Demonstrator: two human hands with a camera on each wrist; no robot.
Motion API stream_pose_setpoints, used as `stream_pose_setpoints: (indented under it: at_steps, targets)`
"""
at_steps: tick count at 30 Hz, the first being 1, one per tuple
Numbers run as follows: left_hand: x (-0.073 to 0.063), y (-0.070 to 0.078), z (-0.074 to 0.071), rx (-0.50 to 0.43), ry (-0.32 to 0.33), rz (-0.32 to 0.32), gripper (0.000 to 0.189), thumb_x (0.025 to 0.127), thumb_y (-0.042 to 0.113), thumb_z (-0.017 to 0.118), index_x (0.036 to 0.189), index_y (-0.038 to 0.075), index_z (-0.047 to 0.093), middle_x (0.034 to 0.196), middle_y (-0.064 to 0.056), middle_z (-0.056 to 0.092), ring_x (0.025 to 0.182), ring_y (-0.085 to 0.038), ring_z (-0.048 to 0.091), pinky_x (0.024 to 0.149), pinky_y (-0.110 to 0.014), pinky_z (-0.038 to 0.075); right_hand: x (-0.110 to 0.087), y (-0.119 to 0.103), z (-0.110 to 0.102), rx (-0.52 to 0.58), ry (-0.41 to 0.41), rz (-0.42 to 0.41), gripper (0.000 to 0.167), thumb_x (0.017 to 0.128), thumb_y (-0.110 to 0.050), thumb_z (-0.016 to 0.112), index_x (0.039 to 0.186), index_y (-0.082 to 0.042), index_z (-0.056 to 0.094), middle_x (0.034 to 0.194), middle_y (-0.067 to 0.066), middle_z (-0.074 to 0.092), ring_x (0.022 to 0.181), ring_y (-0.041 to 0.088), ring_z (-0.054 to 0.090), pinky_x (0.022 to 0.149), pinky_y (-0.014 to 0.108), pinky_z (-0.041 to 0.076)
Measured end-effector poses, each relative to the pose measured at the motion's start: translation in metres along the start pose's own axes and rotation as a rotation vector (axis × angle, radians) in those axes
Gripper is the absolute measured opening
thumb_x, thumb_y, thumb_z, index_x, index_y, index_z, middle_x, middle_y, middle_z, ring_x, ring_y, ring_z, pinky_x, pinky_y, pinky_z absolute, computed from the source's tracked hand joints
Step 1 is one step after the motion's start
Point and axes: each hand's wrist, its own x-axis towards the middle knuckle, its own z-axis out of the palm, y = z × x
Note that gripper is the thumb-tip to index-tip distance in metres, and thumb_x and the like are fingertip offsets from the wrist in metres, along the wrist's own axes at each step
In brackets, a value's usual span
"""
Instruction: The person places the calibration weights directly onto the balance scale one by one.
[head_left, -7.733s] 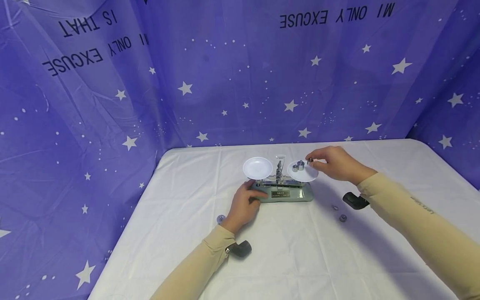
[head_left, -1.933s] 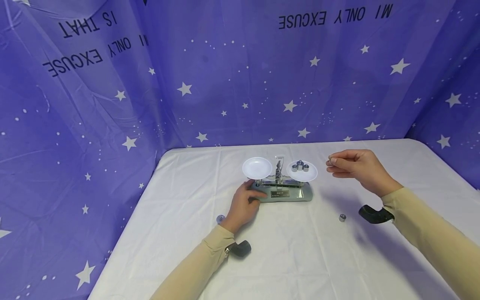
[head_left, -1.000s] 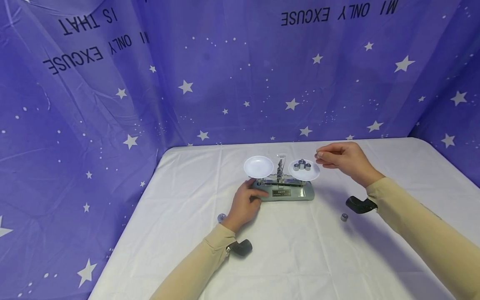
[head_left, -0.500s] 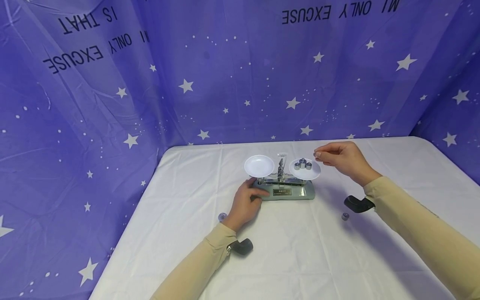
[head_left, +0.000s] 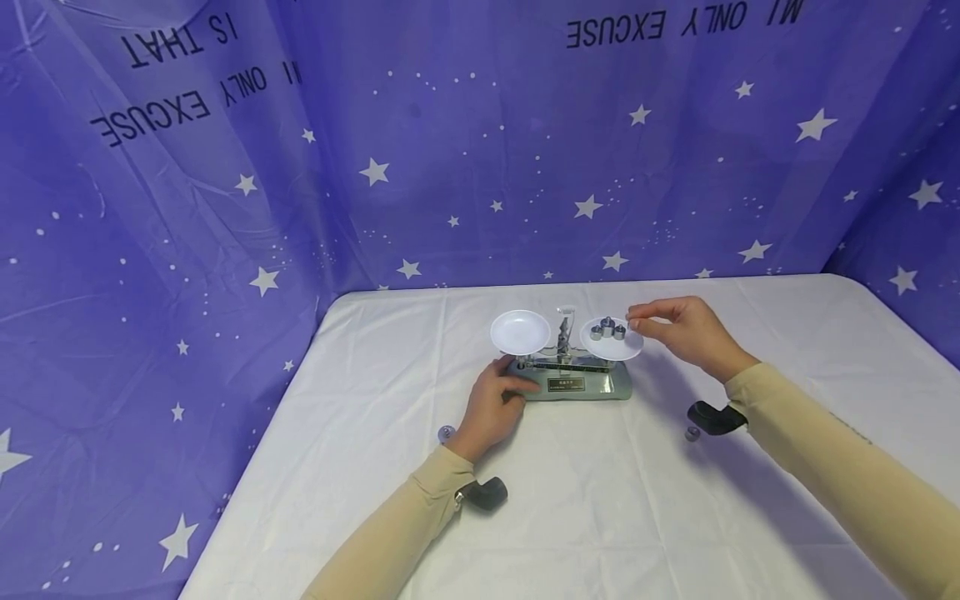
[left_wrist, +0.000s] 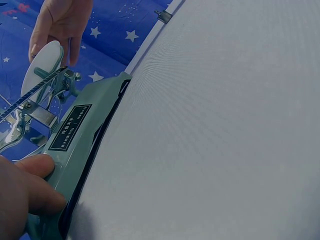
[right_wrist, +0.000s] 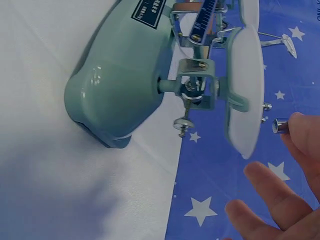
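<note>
A green-based balance scale stands near the table's far side. My left hand grips the left end of its base, thumb on the front and fingers partly hidden behind. My right hand pinches a small metal weight between thumb and forefinger at the right edge of the right pan. In the right wrist view a gap shows between this weight and the pan. Three silver weights stand grouped on that pan. The left pan holds nothing.
One loose weight lies on the white tablecloth below my right wrist. Another weight is beside my left wrist. A purple star-patterned curtain closes off the back and sides.
A third weight has come onto the right pan. My right hand took up another small weight from the table and has moved left and lower, to the pan's edge. My left hand stays put.
</note>
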Motion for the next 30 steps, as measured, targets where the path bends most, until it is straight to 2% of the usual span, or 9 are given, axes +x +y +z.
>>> stream_pose_setpoints:
  at_steps: [10, 25, 30]
  targets:
    - [0.000, 0.000, 0.001, -0.003, -0.009, -0.010, 0.031, 0.077, -0.006, 0.056, 0.093, 0.002, 0.081, 0.143, -0.027, 0.057, 0.136, -0.045, 0.053, 0.115, -0.054, 0.043, -0.001, 0.007, 0.006, -0.017, 0.006, -0.001, 0.033, 0.094, -0.018, 0.069, 0.119, 0.003, 0.072, 0.136, 0.023, 0.064, 0.142, 0.047, 0.046, 0.119, 0.067, 0.031]
    - [0.001, 0.001, 0.000, -0.012, -0.005, -0.002, 0.030, 0.077, -0.006, 0.055, 0.092, 0.001, 0.081, 0.143, -0.028, 0.057, 0.135, -0.045, 0.053, 0.115, -0.055, 0.043, -0.001, 0.015, 0.014, -0.017, 0.027, 0.008, 0.032, 0.093, -0.017, 0.070, 0.118, 0.003, 0.073, 0.134, 0.024, 0.065, 0.139, 0.044, 0.050, 0.116, 0.064, 0.038]
    - [0.001, 0.000, 0.000, -0.010, -0.005, -0.001, 0.030, 0.077, -0.007, 0.056, 0.092, 0.001, 0.081, 0.143, -0.028, 0.057, 0.135, -0.045, 0.053, 0.115, -0.054, 0.043, -0.001, 0.016, 0.015, -0.019, 0.032, 0.032, 0.032, 0.093, -0.019, 0.070, 0.118, 0.001, 0.073, 0.136, 0.025, 0.065, 0.136, 0.042, 0.051, 0.107, 0.056, 0.043]
